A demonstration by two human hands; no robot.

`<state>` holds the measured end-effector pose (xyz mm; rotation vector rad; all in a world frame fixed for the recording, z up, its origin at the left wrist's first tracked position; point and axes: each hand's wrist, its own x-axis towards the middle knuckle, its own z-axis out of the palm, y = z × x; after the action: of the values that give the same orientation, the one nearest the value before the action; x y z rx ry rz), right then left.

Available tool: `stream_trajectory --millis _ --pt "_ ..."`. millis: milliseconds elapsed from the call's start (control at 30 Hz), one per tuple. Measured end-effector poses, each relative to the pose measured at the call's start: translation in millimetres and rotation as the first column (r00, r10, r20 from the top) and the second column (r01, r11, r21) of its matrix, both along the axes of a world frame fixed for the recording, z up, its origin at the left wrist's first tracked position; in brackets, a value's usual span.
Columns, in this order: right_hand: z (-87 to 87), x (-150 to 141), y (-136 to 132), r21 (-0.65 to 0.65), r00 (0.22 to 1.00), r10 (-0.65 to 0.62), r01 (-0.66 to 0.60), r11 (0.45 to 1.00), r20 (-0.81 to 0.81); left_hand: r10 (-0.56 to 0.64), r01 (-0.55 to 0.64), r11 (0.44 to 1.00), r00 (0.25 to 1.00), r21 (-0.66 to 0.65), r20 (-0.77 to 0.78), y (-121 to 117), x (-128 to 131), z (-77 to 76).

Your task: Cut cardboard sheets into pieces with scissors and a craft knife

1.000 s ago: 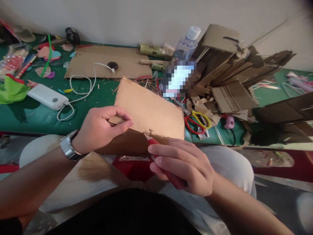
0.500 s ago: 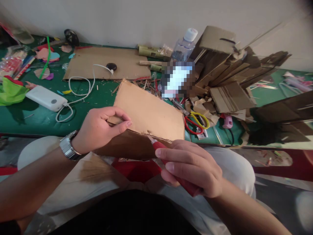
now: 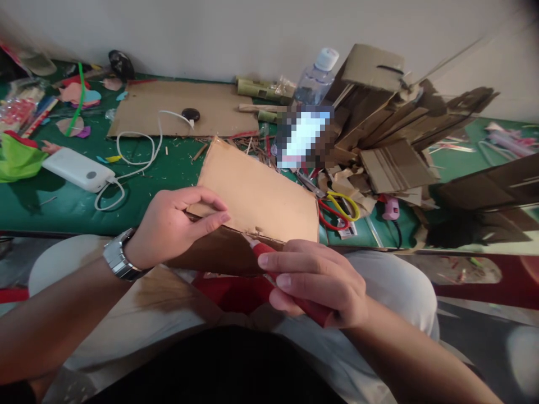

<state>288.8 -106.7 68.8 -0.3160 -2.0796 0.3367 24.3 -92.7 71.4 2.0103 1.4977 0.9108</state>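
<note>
A brown cardboard box-like piece (image 3: pixel 261 191) rests at the green table's front edge, its darker front side hanging toward my lap. My left hand (image 3: pixel 179 224) pinches its near left corner, with the thumb lying along the front edge and the fingers curled over the top. In my right hand (image 3: pixel 320 280) is a red-handled craft knife (image 3: pixel 265 252), fingers wrapped round the handle. Its pointed tip is at the cardboard's front edge, close to a small torn nick in the top face; whether it cuts in, I cannot tell.
Scissors (image 3: pixel 339 213) with red and yellow handles lie right of the cardboard, beside scraps and a pink plug-like device (image 3: pixel 391 207). Behind stand a blurred lit phone (image 3: pixel 305 134), a clear bottle (image 3: pixel 315 81) and a cardboard structure (image 3: pixel 379 106). At left lies a white power bank (image 3: pixel 78 168) with its cable.
My right hand and the knife have shifted left along the cardboard's front edge. My left hand keeps its grip nearly in place.
</note>
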Motion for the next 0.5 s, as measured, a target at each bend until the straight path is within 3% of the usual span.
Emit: stream_trajectory --millis 500 --pt "4.7 0.2 -0.7 -0.04 0.992 -0.063 0.068 0.997 0.113 -0.011 0.011 1.0 1.0 0.015 0.03 -1.7 1.0 -3.9"
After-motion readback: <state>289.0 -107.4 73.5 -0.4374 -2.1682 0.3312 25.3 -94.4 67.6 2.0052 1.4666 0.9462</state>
